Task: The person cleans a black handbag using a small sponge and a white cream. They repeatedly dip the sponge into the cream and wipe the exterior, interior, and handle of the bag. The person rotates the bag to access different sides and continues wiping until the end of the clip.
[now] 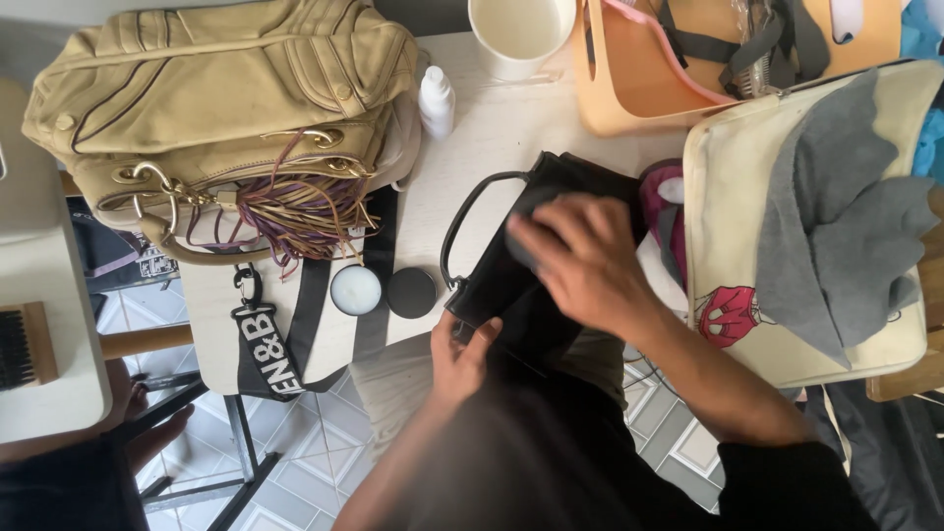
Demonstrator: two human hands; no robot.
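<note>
1. While the black handbag [511, 285] lies at the near edge of the white table [492, 138], the right hand [580, 261] rests flat on its top, fingers spread and blurred; a dark pad shows under the fingertips, but whether the hand grips it cannot be told.
2. Left hand [460, 359]: closed around the bag's near lower corner, thumb on top.
3. Left of the bag: an open round tin [355, 289] of pale cream, its black lid [410, 292] just beside it.
4. Far left: a tan leather handbag [226, 108] with tassels.
5. Right: a cream bag [728, 197] with a grey cloth [836, 226] on it.
</note>
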